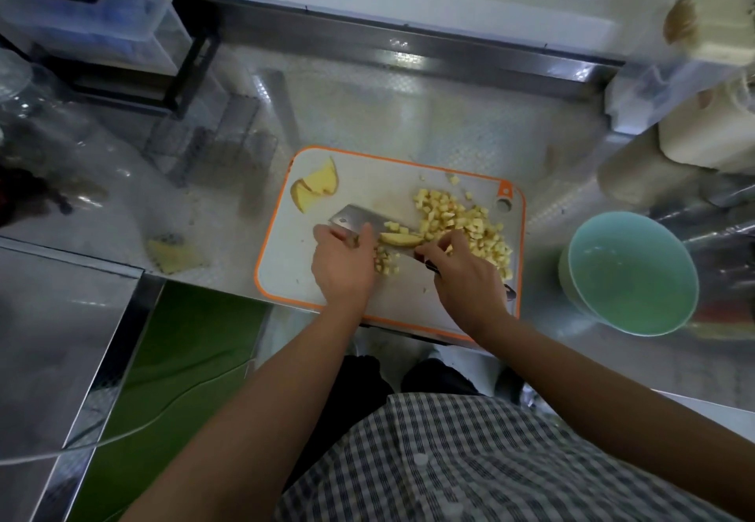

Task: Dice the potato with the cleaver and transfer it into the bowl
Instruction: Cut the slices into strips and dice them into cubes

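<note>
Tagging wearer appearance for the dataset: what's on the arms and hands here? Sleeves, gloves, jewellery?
Both forearms are bare to the frame's bottom edge; no sleeves show. The left hand and right hand wear no gloves, and no watch or rings are visible. A black-and-white checked shirt covers the torso.

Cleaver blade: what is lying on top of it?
On the cleaver lie a few potato cubes and one uncut slice. The left hand covers its near edge.

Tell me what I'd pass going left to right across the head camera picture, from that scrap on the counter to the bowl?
Potato scrap on the counter → potato slices → left hand → right hand → green bowl.
</note>
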Motion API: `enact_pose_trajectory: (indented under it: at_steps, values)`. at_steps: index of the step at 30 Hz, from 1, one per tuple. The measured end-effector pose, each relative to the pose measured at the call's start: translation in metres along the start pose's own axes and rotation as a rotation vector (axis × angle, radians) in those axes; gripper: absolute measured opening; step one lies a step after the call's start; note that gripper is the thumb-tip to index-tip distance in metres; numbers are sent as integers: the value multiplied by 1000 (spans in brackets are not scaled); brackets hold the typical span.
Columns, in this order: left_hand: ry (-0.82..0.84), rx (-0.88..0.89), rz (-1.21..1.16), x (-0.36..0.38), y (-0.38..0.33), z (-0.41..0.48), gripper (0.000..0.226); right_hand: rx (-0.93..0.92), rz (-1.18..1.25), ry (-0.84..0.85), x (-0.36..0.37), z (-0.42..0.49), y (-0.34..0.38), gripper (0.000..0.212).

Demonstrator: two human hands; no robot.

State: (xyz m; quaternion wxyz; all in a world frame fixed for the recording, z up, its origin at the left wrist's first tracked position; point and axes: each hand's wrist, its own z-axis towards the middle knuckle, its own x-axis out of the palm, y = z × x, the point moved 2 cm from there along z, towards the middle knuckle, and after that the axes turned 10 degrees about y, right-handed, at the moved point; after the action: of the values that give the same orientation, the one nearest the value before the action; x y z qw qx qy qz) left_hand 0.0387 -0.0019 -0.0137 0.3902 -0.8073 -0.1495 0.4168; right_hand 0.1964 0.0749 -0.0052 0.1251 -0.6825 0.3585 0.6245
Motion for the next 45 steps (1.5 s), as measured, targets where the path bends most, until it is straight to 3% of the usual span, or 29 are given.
enact_pose_trajectory:
  at_steps: [2,4,6,10,13,20,25,32,37,42,45]
  values:
    - [-52,258,157,-3,-6,-1,36,15,4,-7,-1,0,-3,37]
    - [8,548,381,2,-10,0,34,11,-5,-12,-4,1,-4,35]
    - [94,715,557,11,-12,4,36,-2,-24,-17,-6,2,-4,33]
    - [193,729,663,24,-17,12,31,10,-23,2,-8,4,-4,33]
    - [174,783,702,24,-18,17,41,48,31,12,-7,8,-4,33]
    - [13,491,279,6,-30,19,32,129,411,26,-11,25,-7,29]
    - [-104,236,151,-13,-9,31,32,159,712,63,-17,27,4,7]
    - [-211,-77,168,-33,26,27,34,-26,630,232,16,15,30,7]
    - [-112,-60,215,-22,42,24,32,-3,613,192,23,13,23,14]
    - [27,104,341,-4,38,17,28,229,578,12,16,7,-21,6]
    - [95,219,417,8,31,13,29,271,556,-29,13,5,-32,4]
